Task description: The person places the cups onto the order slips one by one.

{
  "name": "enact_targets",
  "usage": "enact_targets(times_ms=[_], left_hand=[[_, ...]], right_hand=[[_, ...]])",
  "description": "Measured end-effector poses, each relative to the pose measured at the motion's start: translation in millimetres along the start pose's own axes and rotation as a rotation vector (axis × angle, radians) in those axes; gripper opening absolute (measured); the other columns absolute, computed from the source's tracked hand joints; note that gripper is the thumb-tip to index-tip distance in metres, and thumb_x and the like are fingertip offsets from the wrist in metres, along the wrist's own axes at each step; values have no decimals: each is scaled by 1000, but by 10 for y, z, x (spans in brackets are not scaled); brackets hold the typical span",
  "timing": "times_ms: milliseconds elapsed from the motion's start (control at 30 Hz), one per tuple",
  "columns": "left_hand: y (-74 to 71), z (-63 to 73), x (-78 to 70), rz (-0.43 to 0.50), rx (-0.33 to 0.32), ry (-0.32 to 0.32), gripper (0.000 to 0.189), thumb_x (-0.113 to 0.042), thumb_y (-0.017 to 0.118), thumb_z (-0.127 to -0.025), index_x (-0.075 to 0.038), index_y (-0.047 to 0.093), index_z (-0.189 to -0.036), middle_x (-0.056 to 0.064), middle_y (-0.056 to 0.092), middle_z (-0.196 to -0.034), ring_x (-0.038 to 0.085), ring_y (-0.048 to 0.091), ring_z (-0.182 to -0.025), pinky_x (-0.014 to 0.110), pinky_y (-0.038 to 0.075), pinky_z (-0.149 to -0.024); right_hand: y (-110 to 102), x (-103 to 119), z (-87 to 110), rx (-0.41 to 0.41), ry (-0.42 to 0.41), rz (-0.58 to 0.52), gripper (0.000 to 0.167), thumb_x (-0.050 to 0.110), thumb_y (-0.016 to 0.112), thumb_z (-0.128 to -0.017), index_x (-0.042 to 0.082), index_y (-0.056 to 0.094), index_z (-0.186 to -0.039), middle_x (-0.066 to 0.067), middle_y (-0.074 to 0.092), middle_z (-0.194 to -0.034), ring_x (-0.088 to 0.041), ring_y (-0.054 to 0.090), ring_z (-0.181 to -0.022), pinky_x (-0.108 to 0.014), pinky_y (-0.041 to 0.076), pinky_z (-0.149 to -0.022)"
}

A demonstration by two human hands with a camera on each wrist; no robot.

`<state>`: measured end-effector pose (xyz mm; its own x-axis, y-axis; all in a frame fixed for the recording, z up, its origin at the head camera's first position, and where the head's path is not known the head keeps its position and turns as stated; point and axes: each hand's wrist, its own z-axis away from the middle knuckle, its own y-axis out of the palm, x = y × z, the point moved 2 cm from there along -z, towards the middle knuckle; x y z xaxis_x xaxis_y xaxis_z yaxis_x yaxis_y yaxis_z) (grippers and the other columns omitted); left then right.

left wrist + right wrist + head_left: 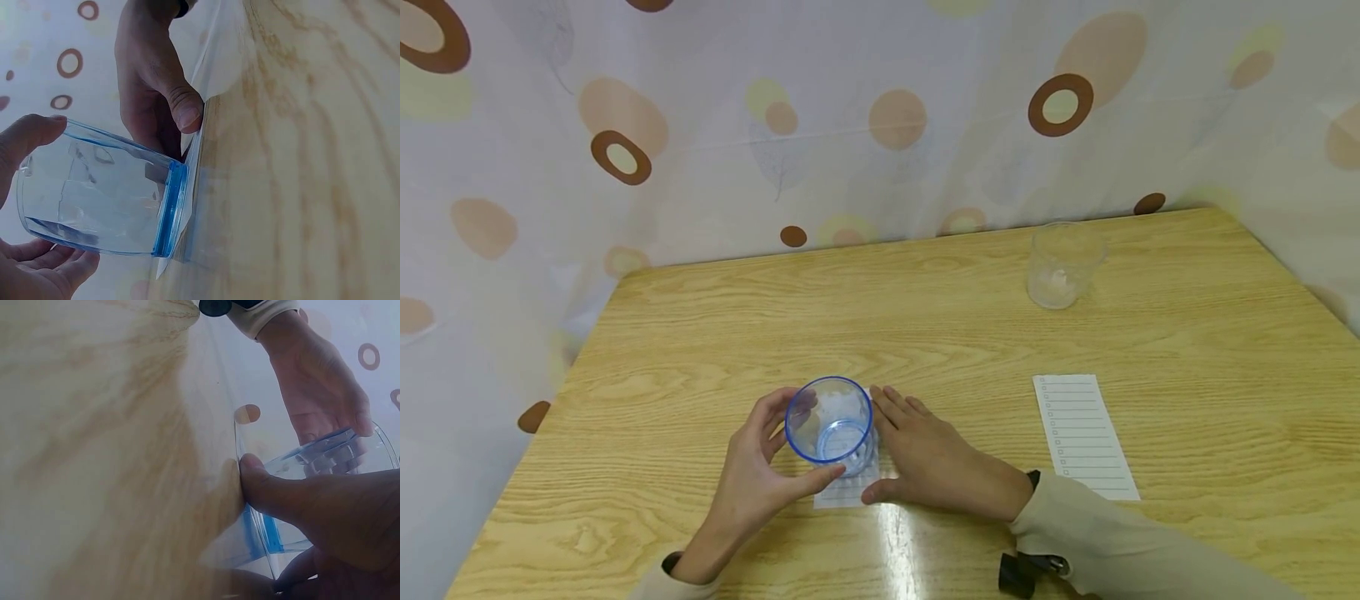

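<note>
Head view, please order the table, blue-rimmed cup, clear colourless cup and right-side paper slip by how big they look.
1. Table
2. Blue-rimmed cup and right-side paper slip: too alike to rank
3. Clear colourless cup; it stands farther away, so real size is unsure

You wear plain, pale beige long sleeves (1120,532), a black left wristband (671,562), a black right wristband (1034,479), plus a stubby, black, rounded fitting (1017,576) beside your right sleeve

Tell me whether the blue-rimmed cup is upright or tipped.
Upright. The cup is mouth up in the head view, base down over the paper, with the left hand around its sides.
</note>
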<state>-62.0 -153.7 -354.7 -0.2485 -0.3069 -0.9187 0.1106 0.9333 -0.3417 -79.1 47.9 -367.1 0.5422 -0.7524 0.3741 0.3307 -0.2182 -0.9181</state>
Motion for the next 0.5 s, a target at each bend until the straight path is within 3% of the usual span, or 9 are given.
enact_targets(times_ms=[167, 267, 400, 500], left_hand=[[-1, 10, -8, -10, 16, -1, 87, -5, 90, -64, 2, 42, -137, 15, 52, -137, 30, 46, -130, 39, 42, -103], [-15, 17, -29, -19, 16, 34, 91, -6, 89, -65, 3, 39, -140, 16, 49, -140, 30, 44, -132, 34, 39, -105], [-48, 19, -116, -70, -20, 186, 94, -3, 89, -63, 2, 39, -142, 15, 47, -141, 29, 44, -132, 28, 35, -107], [-69, 7, -233, -124, -59, 305, 92, -1, 88, -63, -2, 41, -143, 10, 48, -140, 27, 45, -131, 30, 34, -109]], right_hand=[[-3, -6, 4, -5, 14, -5, 105, 57, 71, -78, -9, 28, -147, -22, 18, -157, -35, 16, -145, -45, 16, -117], [-35, -21, 30, -5, 26, -30, 105, 56, 72, -78, -9, 27, -147, -22, 18, -157, -35, 16, -145, -46, 18, -117], [-157, -85, 113, -25, 48, -71, 102, 54, 71, -81, -9, 26, -147, -22, 17, -157, -35, 15, -145, -48, 20, -116], [-300, -178, 205, -58, 68, -63, 99, 52, 70, -83, -11, 26, -147, -24, 17, -157, -37, 16, -144, -50, 22, -115]])
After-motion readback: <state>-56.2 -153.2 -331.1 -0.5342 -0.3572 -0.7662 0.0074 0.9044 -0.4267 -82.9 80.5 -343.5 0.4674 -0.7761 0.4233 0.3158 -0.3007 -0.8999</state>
